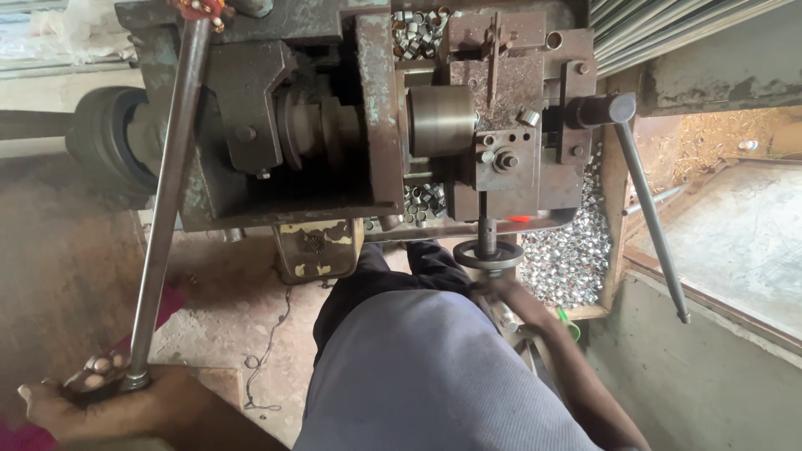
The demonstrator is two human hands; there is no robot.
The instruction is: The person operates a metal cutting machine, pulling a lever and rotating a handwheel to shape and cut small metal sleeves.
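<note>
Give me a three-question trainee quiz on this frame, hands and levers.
1. True or false: the left hand grips the lower end of the long steel lever.
2. The right hand is at: A) the small handwheel B) the thin lever on the right C) the pulley wheel.
3. What fills the tray on the right?

Key: 1 true; 2 A; 3 small shiny metal rings.

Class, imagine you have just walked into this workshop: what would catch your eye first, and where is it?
The big rusty machine fills the top of the view, a shiny steel drum at its middle. A heap of small metal rings glitters in the tray at its lower right. At lower left, the left hand grips the end of a long steel lever, while the right hand reaches under a small handwheel.
</note>
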